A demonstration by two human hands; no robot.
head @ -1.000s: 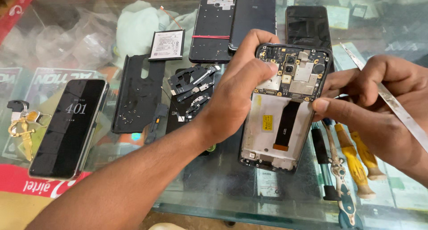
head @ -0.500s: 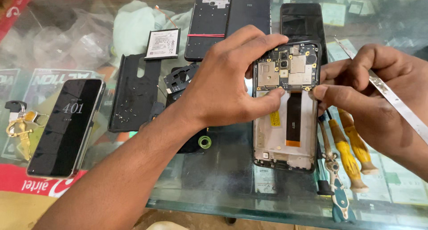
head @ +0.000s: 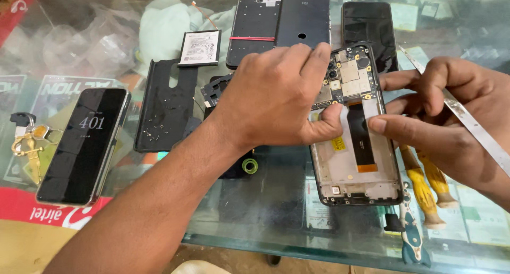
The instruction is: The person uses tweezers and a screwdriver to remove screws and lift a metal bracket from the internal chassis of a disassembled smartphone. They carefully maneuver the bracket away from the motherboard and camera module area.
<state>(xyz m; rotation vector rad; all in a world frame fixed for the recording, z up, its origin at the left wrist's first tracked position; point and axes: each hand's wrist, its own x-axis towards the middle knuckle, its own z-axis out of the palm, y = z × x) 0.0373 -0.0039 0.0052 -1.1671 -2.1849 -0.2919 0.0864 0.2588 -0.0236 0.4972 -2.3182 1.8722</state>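
On the glass counter [head: 276, 237], you're working over an opened black smartphone with its back cover off [head: 355, 125], lying flat between your hands with the circuit board up top and the empty pale battery bay below. Your left hand [head: 276, 96] is curling over the phone's left edge, fingers draped across the top and thumb pressing in beside the black flex ribbon [head: 360, 133]. Your right hand [head: 451, 120] is closing around a long flat steel pry tool [head: 467, 122], forefinger pointing at the ribbon's right side.

Progress-wise, I'd say you're deep in the teardown: the black plastic back panel [head: 164, 106] is sitting off to the left, the white-labelled flat battery [head: 199, 47] is out and lying above it, and loose black bits are sitting behind your left wrist. The board and ribbon are looking like they're still seated, so that's what's left.

Other stuff: an intact dark phone with a lit screen [head: 82, 144] at far left, yellow-handled screwdrivers [head: 425, 186] under your right hand.
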